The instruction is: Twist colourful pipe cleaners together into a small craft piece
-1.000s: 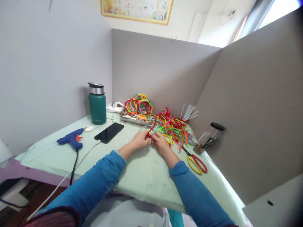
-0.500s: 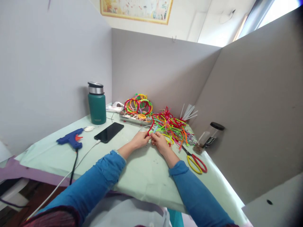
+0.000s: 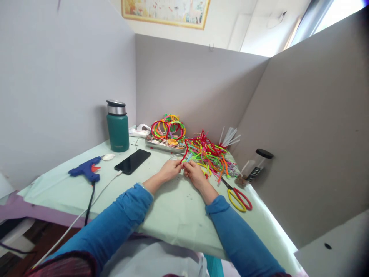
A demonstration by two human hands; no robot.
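Over the middle of the table my left hand [image 3: 171,169] and my right hand [image 3: 193,171] meet fingertip to fingertip. Both are closed on a red pipe cleaner [image 3: 186,148], whose free end stands up and curves away from me. Its lower end is hidden among my fingers. Just behind my right hand shows a small light-blue piece [image 3: 189,157]; I cannot tell whether it is held. A heap of many-coloured pipe cleaners [image 3: 211,152] lies right behind my hands. Scissors [image 3: 238,198] with one yellow and one red handle rest to the right of my right hand.
Left of my hands lie a black phone [image 3: 132,161] on a white cable and a blue glue gun [image 3: 86,169]. A green bottle [image 3: 118,130] stands behind them. At the back are a metal tray [image 3: 164,146] with pipe-cleaner rings [image 3: 168,127], white sticks [image 3: 230,137] and a tilted clear jar [image 3: 255,167]. Grey panels enclose the table.
The upright end of the red pipe cleaner has shifted slightly at my fingertips. Both hands stay in nearly the same place, and the other things lie as before.
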